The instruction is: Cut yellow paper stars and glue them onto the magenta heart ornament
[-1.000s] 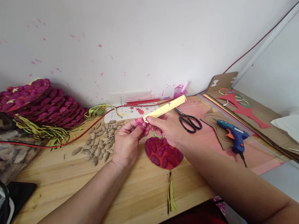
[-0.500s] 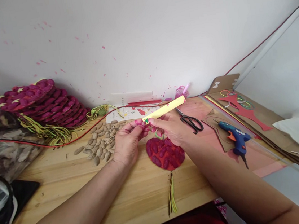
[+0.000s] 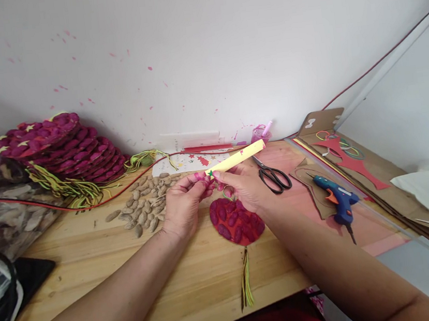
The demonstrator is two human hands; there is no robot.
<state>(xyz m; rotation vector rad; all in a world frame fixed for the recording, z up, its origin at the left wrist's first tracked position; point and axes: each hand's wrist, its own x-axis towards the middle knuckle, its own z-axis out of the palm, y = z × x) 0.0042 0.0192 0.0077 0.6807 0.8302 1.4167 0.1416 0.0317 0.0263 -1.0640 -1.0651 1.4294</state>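
Observation:
A pale yellow paper strip (image 3: 240, 158) is held up above the table, slanting up to the right, with pinkish-red marks near its far end. My left hand (image 3: 184, 200) pinches at its lower left end, fingertips stained pink. My right hand (image 3: 241, 186) grips the same end, its thumb lying on the strip. A small green star (image 3: 211, 173) shows between the thumbs; whether it is fixed to the strip I cannot tell. Just below my hands a round red disc covered in purple-painted peanuts (image 3: 238, 222) lies flat, with a yellow-green and dark tassel (image 3: 246, 279) at its lower edge.
Loose peanuts (image 3: 142, 206) lie left of my hands. Behind them a stack of purple discs (image 3: 68, 147) leans near the wall. Black-handled scissors (image 3: 275, 178) and a blue glue gun (image 3: 340, 197) lie to the right. A red cable (image 3: 139, 183) crosses the table's back.
The strip's far end has dipped very slightly. Both hands keep nearly the same place and grip.

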